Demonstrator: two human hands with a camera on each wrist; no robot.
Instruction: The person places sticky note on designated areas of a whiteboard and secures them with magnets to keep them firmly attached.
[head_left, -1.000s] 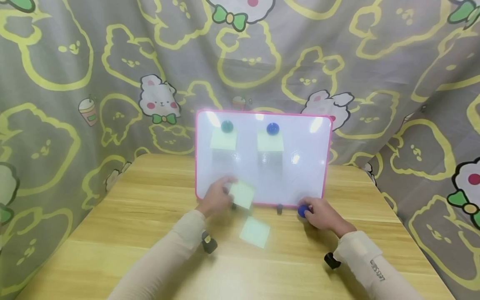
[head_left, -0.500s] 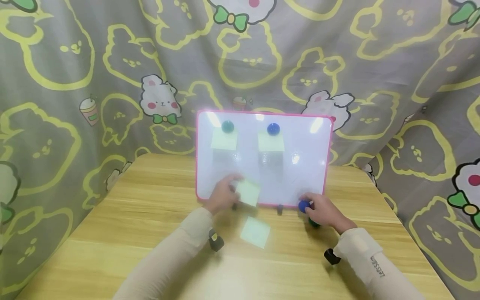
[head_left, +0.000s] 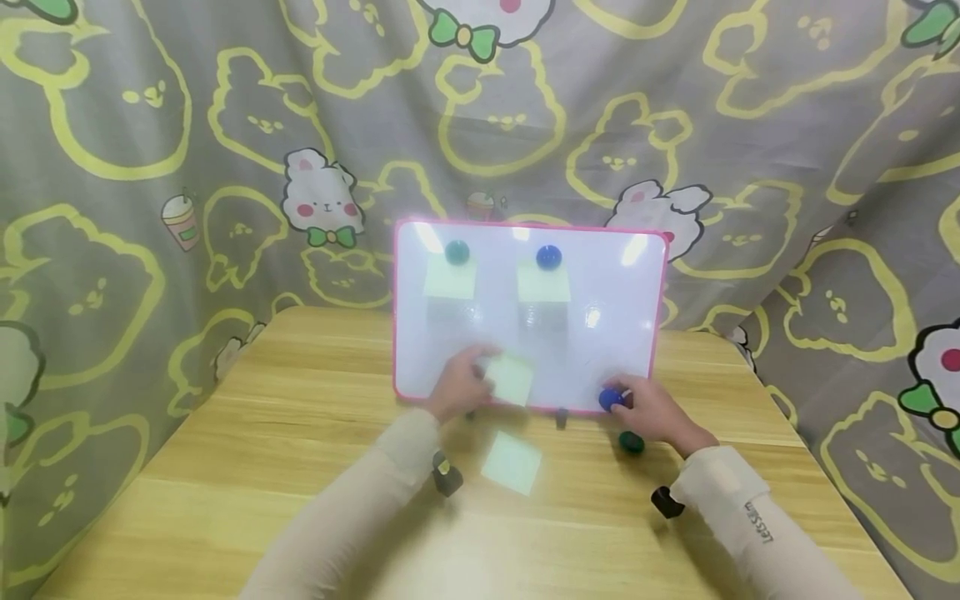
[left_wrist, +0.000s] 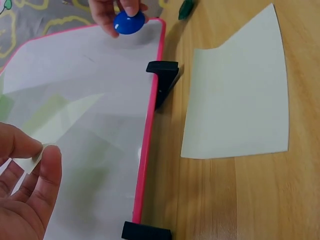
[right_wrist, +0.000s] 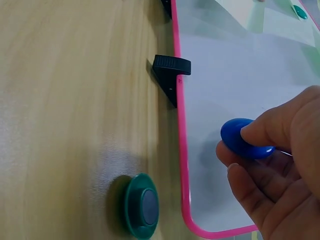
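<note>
My left hand [head_left: 462, 384] pinches a pale green sticky note [head_left: 511, 379] by its edge between thumb and fingertips, in front of the lower whiteboard [head_left: 585, 358]. Near the board's lower right corner, my right hand [head_left: 654, 410] holds a round blue magnet [right_wrist: 240, 138] between thumb and fingers. Below that hand a green magnet [right_wrist: 142, 206] lies on the table, its dark magnet disc showing in the right wrist view. Another sticky note [left_wrist: 240, 95] lies on the table before the board, one edge bent up.
The pink-framed whiteboard leans upright, with black feet [right_wrist: 171, 67] at its lower edge. High on it, a green magnet [head_left: 457, 252] and a blue magnet [head_left: 549, 257] each sit at the top of a note. A patterned curtain [head_left: 360, 100] hangs behind the wooden table [head_left: 225, 467].
My left hand has moved right with the sticky note. My right hand has risen slightly with the blue magnet, so the green magnet on the table now shows.
</note>
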